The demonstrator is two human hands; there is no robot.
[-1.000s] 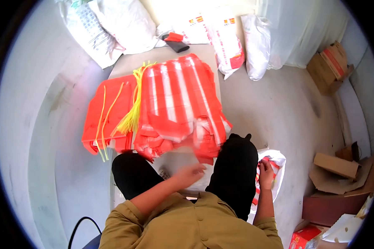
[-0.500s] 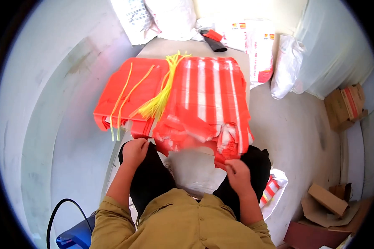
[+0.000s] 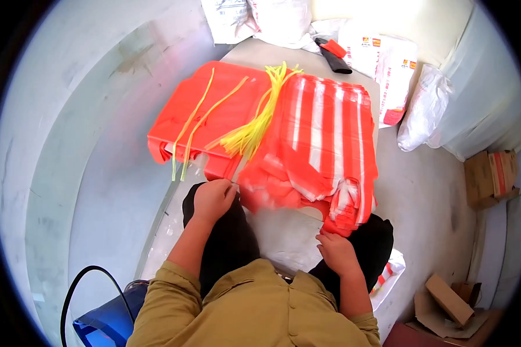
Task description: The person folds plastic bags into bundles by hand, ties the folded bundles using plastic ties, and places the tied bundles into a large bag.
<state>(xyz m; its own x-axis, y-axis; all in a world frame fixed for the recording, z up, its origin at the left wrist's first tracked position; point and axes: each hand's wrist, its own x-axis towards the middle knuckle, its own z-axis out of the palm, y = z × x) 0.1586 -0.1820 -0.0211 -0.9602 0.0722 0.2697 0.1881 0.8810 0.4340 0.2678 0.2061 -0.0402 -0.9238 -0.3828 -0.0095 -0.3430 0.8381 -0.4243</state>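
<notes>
A pile of red-and-white striped plastic bags (image 3: 330,127) lies on the table, its crumpled ends at the near edge. Left of it is a flat stack of plain red bags (image 3: 214,110) with two yellow strips across it. A bundle of yellow strips (image 3: 260,121) lies between the two. My left hand (image 3: 214,199) is closed at the near left corner of the striped pile, fingers pressed together on a red bag edge. My right hand (image 3: 337,251) is closed at the near right corner, fingertips at red plastic.
White sacks (image 3: 281,20) and a dark roll with a red piece (image 3: 334,56) are at the back. A white bag (image 3: 425,107) stands at right. Cardboard boxes (image 3: 492,179) are on the floor, a blue bag (image 3: 107,318) at lower left.
My right hand has moved from the white sack on the right to the pile's near edge. My left hand has moved left and forward to the bags. The view has shifted.
</notes>
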